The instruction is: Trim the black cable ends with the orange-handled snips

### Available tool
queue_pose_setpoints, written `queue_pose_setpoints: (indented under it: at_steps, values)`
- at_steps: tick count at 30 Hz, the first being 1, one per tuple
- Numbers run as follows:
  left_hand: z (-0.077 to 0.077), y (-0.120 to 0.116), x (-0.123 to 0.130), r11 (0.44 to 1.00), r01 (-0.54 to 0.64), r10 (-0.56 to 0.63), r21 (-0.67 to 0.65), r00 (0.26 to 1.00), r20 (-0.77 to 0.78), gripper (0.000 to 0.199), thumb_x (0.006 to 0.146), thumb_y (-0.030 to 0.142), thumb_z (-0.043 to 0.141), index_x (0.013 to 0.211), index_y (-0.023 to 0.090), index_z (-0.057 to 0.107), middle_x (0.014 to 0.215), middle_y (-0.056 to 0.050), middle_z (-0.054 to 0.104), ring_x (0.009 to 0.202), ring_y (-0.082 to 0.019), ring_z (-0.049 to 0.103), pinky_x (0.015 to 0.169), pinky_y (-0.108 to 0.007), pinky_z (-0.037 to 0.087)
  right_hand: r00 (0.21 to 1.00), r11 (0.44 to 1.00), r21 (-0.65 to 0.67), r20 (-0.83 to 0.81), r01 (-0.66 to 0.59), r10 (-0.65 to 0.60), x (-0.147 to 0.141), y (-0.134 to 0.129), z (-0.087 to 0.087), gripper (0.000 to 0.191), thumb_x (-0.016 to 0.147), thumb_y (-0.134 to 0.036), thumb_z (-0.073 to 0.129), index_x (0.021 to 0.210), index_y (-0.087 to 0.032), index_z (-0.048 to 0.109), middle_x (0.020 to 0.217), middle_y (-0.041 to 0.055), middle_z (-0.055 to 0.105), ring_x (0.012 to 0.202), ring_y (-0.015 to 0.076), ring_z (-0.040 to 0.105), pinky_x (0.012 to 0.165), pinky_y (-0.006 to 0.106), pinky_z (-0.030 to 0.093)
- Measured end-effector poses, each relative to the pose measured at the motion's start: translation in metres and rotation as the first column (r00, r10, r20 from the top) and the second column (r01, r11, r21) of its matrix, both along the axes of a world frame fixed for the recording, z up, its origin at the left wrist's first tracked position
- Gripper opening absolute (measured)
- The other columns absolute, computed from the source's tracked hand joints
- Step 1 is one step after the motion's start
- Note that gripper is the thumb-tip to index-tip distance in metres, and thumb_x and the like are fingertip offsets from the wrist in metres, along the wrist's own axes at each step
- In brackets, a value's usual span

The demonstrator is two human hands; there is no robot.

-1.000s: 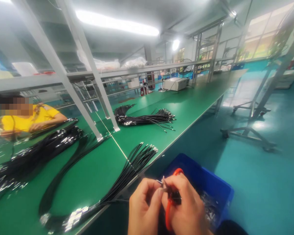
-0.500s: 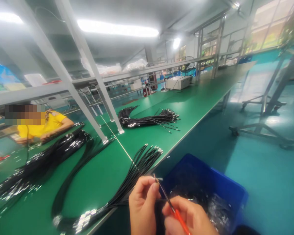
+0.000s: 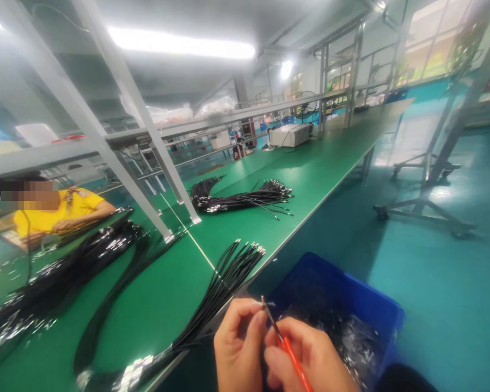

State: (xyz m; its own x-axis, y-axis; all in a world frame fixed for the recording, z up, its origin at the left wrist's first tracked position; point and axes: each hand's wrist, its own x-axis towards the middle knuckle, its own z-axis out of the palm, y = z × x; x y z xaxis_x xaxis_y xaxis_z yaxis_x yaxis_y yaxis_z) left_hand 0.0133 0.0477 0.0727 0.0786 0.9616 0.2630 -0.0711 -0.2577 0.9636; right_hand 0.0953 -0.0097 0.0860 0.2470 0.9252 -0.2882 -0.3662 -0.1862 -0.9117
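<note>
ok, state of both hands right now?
Left hand: fingertips pinched closed; what's between them, can't tell.
Right hand: closed on the red-handled tool.

Red-handled scissors — tilted, tip up

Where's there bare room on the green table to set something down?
The widest bare patch of green table runs from right of the far cable bundle up to the white box. Another lies within the curve of the near bundle. It's crowded at left, under the black cable heap, and in the blue bin, which holds loose scraps.
</note>
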Motion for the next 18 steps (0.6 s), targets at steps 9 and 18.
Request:
queue_pose_setpoints:
  at_steps: [9, 18]
  values:
    - [0.0008, -0.0005, 0.0, 1.0, 0.016, -0.014, 0.017, 0.997, -0.073, 0.01, 0.072, 0.028, 0.07, 0.068, 0.02, 0.068, 0.063, 0.001, 0.062, 0.058, -0.015, 0.057, 0.058, -0.024, 0.047, 1.0, 1.0, -0.012, 0.026, 0.01, -0.01, 0.0016, 0.0016, 0.0052, 0.016, 0.062, -0.029, 0.067, 0.062, -0.018, 0.056, 0.045, -0.0061, 0.053, 0.041, 0.0087, 0.047, 0.04, 0.019, 0.03]
    - [0.0017, -0.0005, 0.0017, 0.999, 0.05, -0.049, 0.007, 0.993, -0.112, 0.008, 0.073, 0.023, 0.067, 0.066, 0.02, 0.067, 0.061, 0.003, 0.061, 0.058, -0.014, 0.058, 0.059, -0.023, 0.047, 0.995, 0.999, -0.04, 0.096, -0.029, 0.033, 0.0073, 0.0014, 0.0045, 0.022, 0.062, -0.033, 0.071, 0.062, -0.018, 0.056, 0.044, -0.0068, 0.051, 0.039, 0.0077, 0.044, 0.04, 0.018, 0.031]
